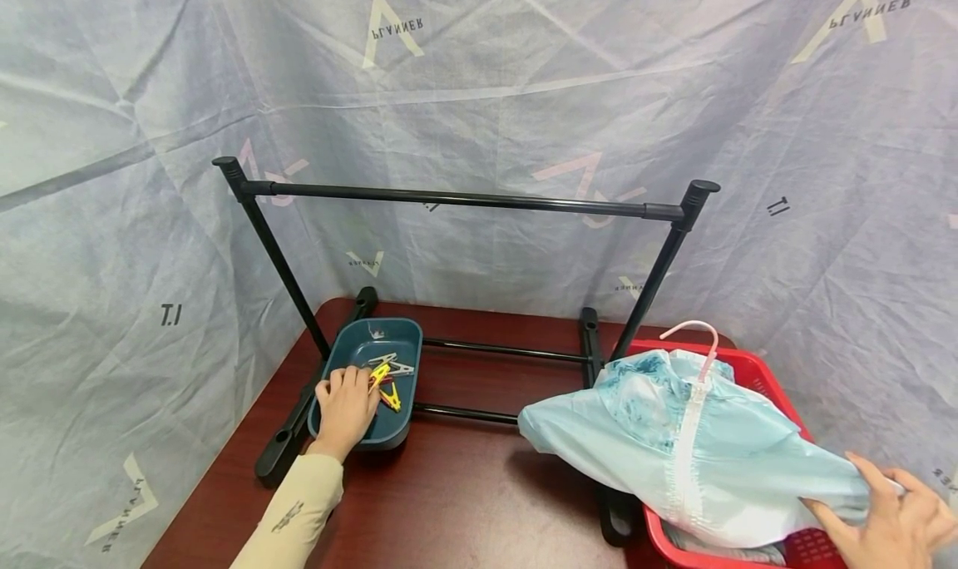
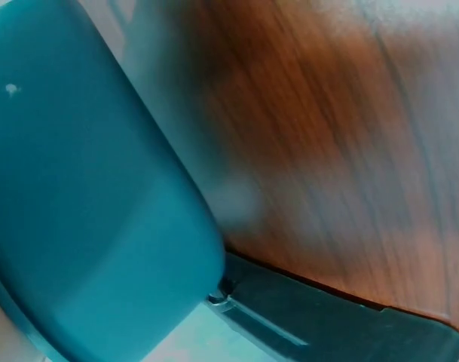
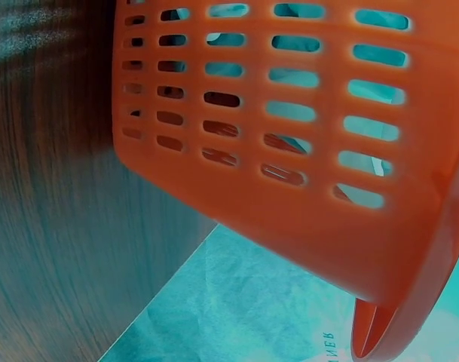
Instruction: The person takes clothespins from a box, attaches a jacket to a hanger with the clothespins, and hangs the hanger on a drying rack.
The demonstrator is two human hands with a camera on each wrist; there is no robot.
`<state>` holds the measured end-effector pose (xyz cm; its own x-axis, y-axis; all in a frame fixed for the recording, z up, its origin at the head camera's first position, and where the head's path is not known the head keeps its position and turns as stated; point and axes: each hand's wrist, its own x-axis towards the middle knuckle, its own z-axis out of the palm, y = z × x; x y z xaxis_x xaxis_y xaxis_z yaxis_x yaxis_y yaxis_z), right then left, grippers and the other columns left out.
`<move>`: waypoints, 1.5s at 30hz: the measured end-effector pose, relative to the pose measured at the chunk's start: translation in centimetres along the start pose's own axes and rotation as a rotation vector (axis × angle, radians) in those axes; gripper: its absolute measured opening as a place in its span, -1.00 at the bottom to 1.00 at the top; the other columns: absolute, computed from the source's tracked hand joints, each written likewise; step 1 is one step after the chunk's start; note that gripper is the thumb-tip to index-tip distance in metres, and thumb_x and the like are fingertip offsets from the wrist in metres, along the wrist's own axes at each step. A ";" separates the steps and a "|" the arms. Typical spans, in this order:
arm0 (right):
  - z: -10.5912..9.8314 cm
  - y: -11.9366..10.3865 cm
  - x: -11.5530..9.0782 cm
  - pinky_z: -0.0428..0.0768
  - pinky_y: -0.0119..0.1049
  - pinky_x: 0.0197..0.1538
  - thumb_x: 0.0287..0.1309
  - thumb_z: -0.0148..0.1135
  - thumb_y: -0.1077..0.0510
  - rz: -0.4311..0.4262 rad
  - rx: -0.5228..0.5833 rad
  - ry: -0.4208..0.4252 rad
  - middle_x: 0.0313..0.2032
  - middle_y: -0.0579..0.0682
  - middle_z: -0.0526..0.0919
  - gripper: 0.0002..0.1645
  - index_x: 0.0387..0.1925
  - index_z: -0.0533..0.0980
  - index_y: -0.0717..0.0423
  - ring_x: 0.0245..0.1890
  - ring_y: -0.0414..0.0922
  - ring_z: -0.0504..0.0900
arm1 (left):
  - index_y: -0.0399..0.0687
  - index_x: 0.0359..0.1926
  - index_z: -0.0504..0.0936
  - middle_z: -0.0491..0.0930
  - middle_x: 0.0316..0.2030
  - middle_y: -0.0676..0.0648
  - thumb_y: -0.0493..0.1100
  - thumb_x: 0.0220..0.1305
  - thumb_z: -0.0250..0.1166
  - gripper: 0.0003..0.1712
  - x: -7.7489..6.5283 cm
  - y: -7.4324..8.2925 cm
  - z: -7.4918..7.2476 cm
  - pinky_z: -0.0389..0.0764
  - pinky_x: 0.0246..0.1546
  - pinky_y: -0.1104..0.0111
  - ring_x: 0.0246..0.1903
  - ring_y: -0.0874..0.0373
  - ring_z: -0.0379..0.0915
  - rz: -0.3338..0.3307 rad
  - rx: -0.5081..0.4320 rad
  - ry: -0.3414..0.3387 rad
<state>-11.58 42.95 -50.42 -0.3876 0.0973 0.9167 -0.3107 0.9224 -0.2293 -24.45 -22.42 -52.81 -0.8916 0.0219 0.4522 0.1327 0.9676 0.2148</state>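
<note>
In the head view, my left hand [image 1: 348,407] reaches over the left side of a dark blue tub [image 1: 407,336], its fingers bent down among clothespins. A yellow clothespin [image 1: 380,375] lies right by the fingertips, which are hidden, so whether they pinch it is unclear. Another yellow clothespin [image 1: 391,398] and grey clothespins [image 1: 400,368] lie inside the tub. My right hand [image 1: 891,511] grips the right end of a light blue garment [image 1: 763,461] with a white strip down its front. A pink hanger [image 1: 707,336] sticks out at its neck. The garment drapes over a red basket [image 1: 771,386].
A black rack [image 1: 464,196] stands on the dark red table [image 1: 479,486], its left foot [image 1: 280,448] beside the tub and its right foot near the basket. Grey cloth [image 1: 726,546] shows inside the basket under the garment. Printed fabric sheets [image 1: 479,78] hang behind.
</note>
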 end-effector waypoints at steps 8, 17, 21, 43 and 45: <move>-0.3 0.6 -0.2 -0.18 0.39 0.12 0.15 -0.09 -0.63 0.009 -0.006 -0.048 -0.01 0.45 0.09 0.03 0.12 0.37 0.22 -0.04 0.64 0.06 | -0.30 -0.05 0.53 0.47 -0.14 -0.26 -0.16 0.27 0.35 -0.66 -0.6 0.0 -0.3 0.17 -0.05 -0.15 0.00 -0.20 0.26 0.010 0.002 0.002; 0.0 0.5 -0.3 -0.16 0.20 0.22 0.14 -0.06 -0.62 0.016 -0.007 -0.005 -0.02 0.44 0.13 0.01 0.08 0.41 0.21 0.14 0.38 0.13 | -0.30 -0.06 0.53 0.47 -0.13 -0.26 -0.15 0.28 0.34 -0.66 -0.6 0.7 -0.8 0.17 -0.04 -0.16 0.01 -0.20 0.25 0.023 0.005 -0.006; 0.0 0.2 -0.1 -0.25 -0.09 0.28 0.15 -0.06 -0.62 0.012 0.000 -0.003 -0.02 0.44 0.12 0.00 0.07 0.41 0.22 0.15 0.40 0.11 | -0.29 -0.06 0.54 0.47 -0.13 -0.25 -0.15 0.28 0.34 -0.67 -0.6 1.0 -0.9 0.18 -0.03 -0.16 0.00 -0.19 0.25 0.033 0.004 0.009; 0.5 0.9 -0.5 -0.16 0.09 0.24 0.10 -0.05 -0.65 0.007 -0.018 0.060 -0.06 0.47 0.17 0.01 0.01 0.46 0.19 0.02 0.00 0.20 | -0.26 -0.06 0.55 0.49 -0.14 -0.22 -0.15 0.26 0.34 -0.68 0.5 3.4 -2.4 0.19 -0.08 -0.14 -0.05 -0.16 0.28 0.148 -0.051 0.132; 0.4 0.7 -0.5 -0.16 0.12 0.24 0.11 -0.06 -0.65 0.009 -0.012 0.048 -0.06 0.47 0.16 0.01 0.00 0.45 0.20 0.01 -0.01 0.19 | -0.25 -0.04 0.56 0.49 -0.13 -0.21 -0.15 0.28 0.33 -0.68 0.5 3.5 -2.5 0.19 -0.06 -0.14 -0.04 -0.16 0.28 0.146 -0.049 0.122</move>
<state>-12.02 43.42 -51.17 -0.3485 0.1229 0.9292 -0.2972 0.9257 -0.2339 -23.40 -19.68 -49.71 -0.8030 0.1274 0.5823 0.2801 0.9430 0.1799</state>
